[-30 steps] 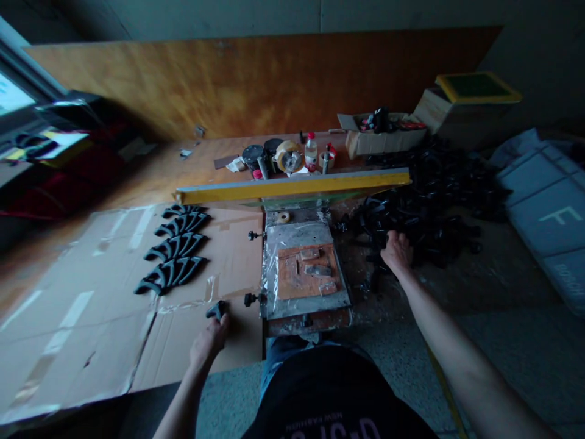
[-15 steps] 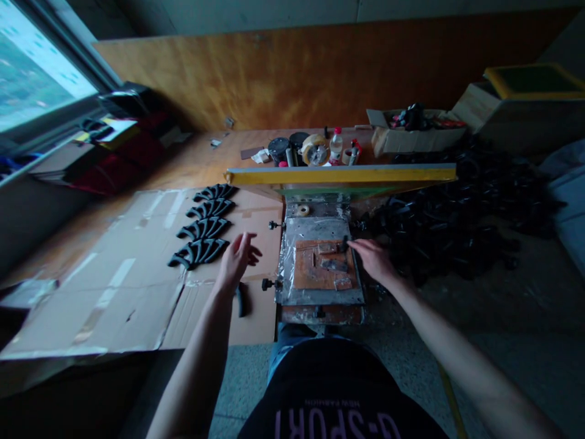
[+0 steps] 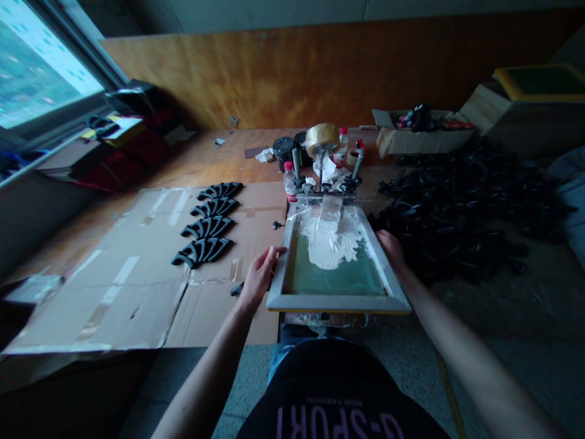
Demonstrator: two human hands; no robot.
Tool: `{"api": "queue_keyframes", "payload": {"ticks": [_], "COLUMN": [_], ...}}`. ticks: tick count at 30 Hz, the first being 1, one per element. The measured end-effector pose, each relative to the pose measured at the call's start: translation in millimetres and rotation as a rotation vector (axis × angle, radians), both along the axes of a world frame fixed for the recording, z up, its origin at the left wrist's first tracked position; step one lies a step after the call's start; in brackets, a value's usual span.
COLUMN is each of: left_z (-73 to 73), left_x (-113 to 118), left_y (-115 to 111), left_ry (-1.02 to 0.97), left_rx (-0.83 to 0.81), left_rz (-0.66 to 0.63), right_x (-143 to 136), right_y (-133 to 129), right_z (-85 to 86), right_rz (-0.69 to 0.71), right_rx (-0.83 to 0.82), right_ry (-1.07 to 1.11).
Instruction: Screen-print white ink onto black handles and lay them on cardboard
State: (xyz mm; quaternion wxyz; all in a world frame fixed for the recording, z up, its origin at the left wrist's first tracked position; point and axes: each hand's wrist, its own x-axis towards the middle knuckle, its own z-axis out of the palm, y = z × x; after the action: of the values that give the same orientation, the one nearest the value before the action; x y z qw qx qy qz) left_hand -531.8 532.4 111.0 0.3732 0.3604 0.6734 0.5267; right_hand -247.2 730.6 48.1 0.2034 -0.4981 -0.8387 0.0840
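A screen frame (image 3: 338, 303) with grey edges and green mesh lies flat in front of me, with thick white paste (image 3: 331, 247) over its upper half. My left hand (image 3: 261, 274) holds the frame's left side, fingers closed at the edge. On the right side, my right hand (image 3: 392, 251) grips the frame, its fingers partly hidden. A clear squeegee-like blade (image 3: 330, 210) rests in the paste at the back, below a metal clamp (image 3: 324, 196). The board beneath the frame is hidden.
Rows of curved black parts (image 3: 205, 227) lie on cardboard (image 3: 150, 262) at left; one more part (image 3: 236, 289) sits by my left wrist. A large black heap (image 3: 461, 207) is at right. Bottles, tape and an open box (image 3: 418, 137) stand behind.
The frame has swung down from its raised position and now covers the board. Both hands have moved to its sides and taken hold. The paste and clamp have come into view.
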Motion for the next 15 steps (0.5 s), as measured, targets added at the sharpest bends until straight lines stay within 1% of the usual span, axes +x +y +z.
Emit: {"api": "queue_keyframes", "payload": {"ticks": [1,3,5,6,8,10,12,14,15], "left_z": [-17.3,-48.7,-71.0,-77.9,-84.7,-85.7,-85.5,-86.6,-87.8], "left_x": [1.2,3.9,5.5,5.7,5.0,3.9,3.4,3.4,3.4], "left_y": [-4.8,-7.5,-4.6,-2.5,0.7,1.6,0.9,0.0,-0.3], "left_ry": [-0.021,-0.027,0.02,0.051,0.097,0.109,0.101,0.087,0.083], "left_rx": [-0.064,-0.128,-0.154,-0.167,-0.195,-0.206,-0.211,-0.217,-0.217], "left_rz": [-0.007,0.003,0.027,0.036,0.037,0.029,0.033,0.054,0.064], "right_x": [-3.2,-24.2,-56.8,-73.1,-97.2,-103.6,-92.9,-73.9,-65.0], "right_y": [8.1,18.7,20.4,18.0,7.3,-8.8,-26.2,-39.3,-43.0], "right_z": [8.5,25.5,38.8,42.8,43.8,36.9,27.5,22.1,22.1], "right_rz": [-0.016,0.017,0.122,0.188,0.299,0.391,0.492,0.647,0.735], "right_rx": [0.03,0.116,0.189,0.194,0.142,0.071,0.049,0.068,0.074], "right_ry": [0.02,0.08,0.085,0.056,-0.022,-0.079,-0.099,-0.091,-0.088]}}
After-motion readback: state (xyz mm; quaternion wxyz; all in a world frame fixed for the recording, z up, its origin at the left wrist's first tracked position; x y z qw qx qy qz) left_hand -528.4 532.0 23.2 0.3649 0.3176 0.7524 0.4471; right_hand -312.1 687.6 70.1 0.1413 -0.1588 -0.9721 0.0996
